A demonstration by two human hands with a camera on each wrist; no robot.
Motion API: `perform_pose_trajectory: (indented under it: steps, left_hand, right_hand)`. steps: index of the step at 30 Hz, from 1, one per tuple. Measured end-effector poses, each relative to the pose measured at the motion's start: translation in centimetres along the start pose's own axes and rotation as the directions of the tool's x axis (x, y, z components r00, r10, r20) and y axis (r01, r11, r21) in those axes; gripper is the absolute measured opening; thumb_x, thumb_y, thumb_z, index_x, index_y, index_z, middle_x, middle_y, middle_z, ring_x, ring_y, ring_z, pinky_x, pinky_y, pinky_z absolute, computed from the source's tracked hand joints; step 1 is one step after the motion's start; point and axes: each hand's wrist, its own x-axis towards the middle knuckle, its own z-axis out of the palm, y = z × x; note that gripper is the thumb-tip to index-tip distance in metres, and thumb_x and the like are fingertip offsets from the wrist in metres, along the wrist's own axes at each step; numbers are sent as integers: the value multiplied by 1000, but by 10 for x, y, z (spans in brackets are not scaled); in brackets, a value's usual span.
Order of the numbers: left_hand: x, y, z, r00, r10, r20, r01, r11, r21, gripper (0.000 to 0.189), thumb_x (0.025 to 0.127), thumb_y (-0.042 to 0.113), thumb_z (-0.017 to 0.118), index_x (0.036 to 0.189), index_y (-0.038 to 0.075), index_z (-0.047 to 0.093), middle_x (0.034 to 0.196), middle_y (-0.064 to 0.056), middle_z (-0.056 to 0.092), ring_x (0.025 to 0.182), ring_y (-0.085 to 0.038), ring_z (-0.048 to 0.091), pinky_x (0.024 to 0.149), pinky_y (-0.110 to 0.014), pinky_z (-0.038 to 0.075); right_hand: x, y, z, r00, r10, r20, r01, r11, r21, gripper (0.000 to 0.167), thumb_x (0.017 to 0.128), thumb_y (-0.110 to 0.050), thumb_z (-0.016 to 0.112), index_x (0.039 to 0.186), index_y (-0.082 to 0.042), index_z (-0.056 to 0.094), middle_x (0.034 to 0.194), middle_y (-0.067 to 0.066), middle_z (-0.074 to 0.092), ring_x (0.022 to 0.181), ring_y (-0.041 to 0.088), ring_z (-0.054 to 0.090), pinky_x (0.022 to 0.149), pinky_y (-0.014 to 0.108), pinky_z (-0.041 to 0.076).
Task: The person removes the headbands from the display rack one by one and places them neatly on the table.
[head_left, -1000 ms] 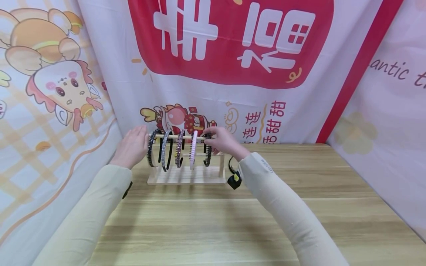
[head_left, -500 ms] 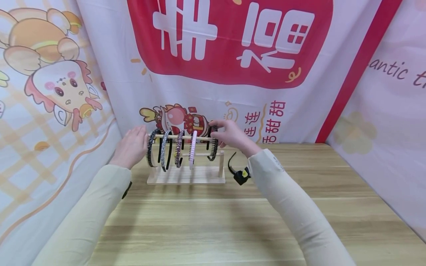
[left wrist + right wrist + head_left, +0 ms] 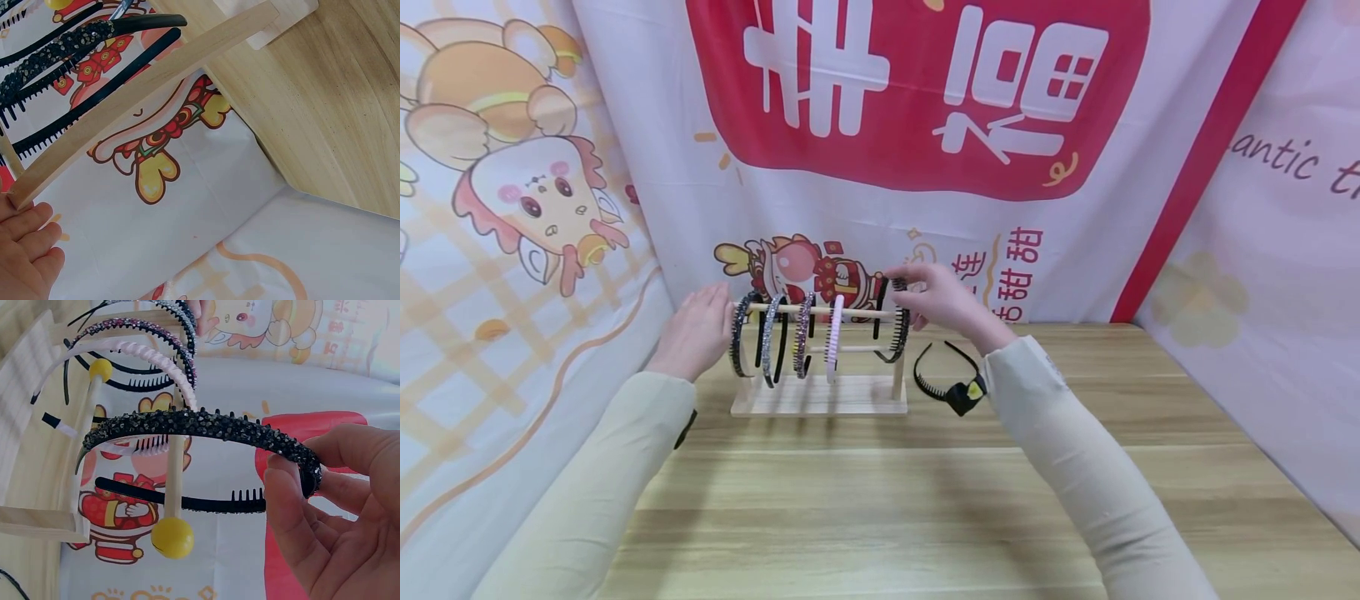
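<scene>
My right hand pinches a black headband covered in dark sparkly beads, with small comb teeth inside. This headband surrounds the right end of the stand's top rod, near its yellow ball tip, in the right wrist view. My left hand rests at the top left of the wooden headband stand, fingers together at the upright. Hanging along the rod are a black headband, a silver one, a purple-pink one and a pale pink one.
Right of the stand, a black toothed headband with a bow lies on the wooden table. A small dark object shows beside the left sleeve. Printed cloth walls enclose the table behind and at both sides.
My right hand has slid the black beaded headband rightward along the rod to its end. The bow headband on the table has come into fuller view. My left hand has stayed in place.
</scene>
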Motion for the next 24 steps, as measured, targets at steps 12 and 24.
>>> perform_pose_trajectory:
  steps: [12,24]
  left_hand:
    - [1,-2,3,1000,3,-9,-3,1000,1,49,101,18,25,137,-15,21,142,-33,22,131,-45,18,110,-49,5]
    - [0,0,1,1000,-4,-4,4,1000,2,50,101,19,24,138,-15,20,142,-32,22,131,-45,18,110,-49,6]
  right_hand:
    - [-11,6,-20,998,32,-55,-31,999,10,40,90,-14,59,130,-13,53,124,10,53,56,23,59,54,33,55]
    - [-20,23,-45,991,65,-116,-56,995,81,42,90,-16,59,131,-12,51,118,9,53,68,30,59,59,36,56]
